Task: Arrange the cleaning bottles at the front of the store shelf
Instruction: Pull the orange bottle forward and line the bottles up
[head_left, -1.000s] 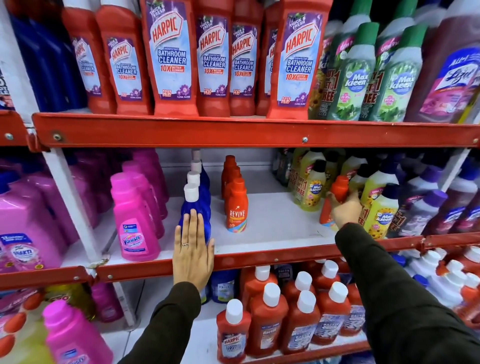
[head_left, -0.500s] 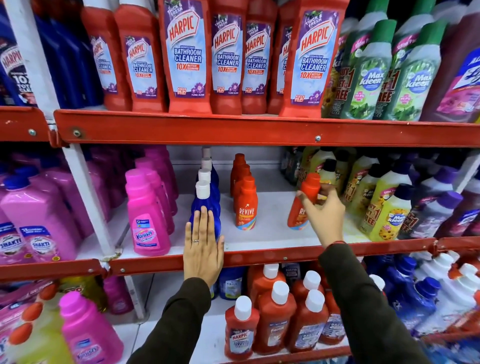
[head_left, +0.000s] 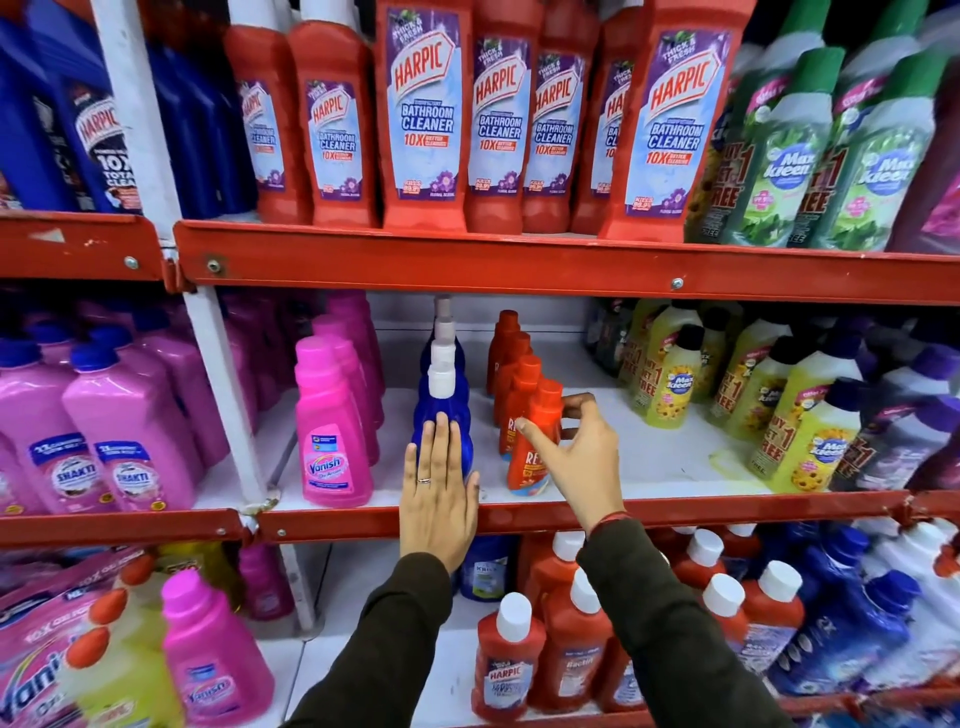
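On the middle shelf (head_left: 727, 512), a row of blue bottles with white caps (head_left: 441, 400) runs front to back. My left hand (head_left: 439, 499) lies flat against the front blue bottle, fingers straight, holding nothing. Just to the right stands a row of orange Revive bottles (head_left: 511, 353). My right hand (head_left: 582, 457) curls around the front orange bottle (head_left: 540, 415), which stands slightly tilted near the shelf's front edge, forefinger across its label and the other fingers behind it.
Pink Vanish bottles (head_left: 332, 431) stand left of the blue row, and yellow-green Max Kleen bottles (head_left: 670, 384) to the right. Bare white shelf lies between the orange row and those. Red Harpic bottles (head_left: 423, 114) fill the shelf above. A white upright post (head_left: 223, 395) divides the bays.
My right hand carried the orange bottle from the right side beside the Max Kleen bottles leftward and set it at the front of the orange row. My left hand stayed on the blue bottle.
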